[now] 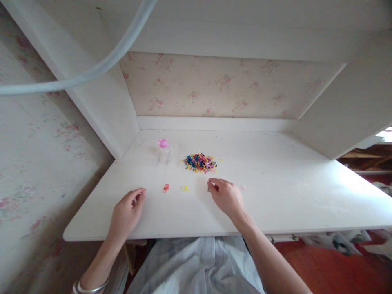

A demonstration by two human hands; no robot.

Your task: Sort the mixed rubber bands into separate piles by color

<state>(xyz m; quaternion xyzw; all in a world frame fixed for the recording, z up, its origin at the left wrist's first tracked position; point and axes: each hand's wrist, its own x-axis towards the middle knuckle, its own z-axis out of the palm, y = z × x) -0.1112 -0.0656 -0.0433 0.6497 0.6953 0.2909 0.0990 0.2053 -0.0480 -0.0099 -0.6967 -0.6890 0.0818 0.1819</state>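
A heap of small multicoloured rubber bands [200, 163] lies in the middle of the white table. Nearer to me, a small red cluster of bands [165, 188], a yellow cluster [185, 188] and a few pale pink bands [243, 188] are spread in a row. My right hand [226, 197] is in that row, just in front of the heap, its fingers pinched. A dark bit of band [209, 189] shows beneath its fingertips; whether they grip anything is hidden. My left hand [127, 210] rests left of the red cluster, thumb and fingertips together, nothing visible in them.
A small clear bottle [164, 155] with a pink top [163, 143] stands behind and left of the heap. White side panels and a shelf enclose the table [290, 196]. A pale tube [101, 69] crosses the upper left, close to the camera.
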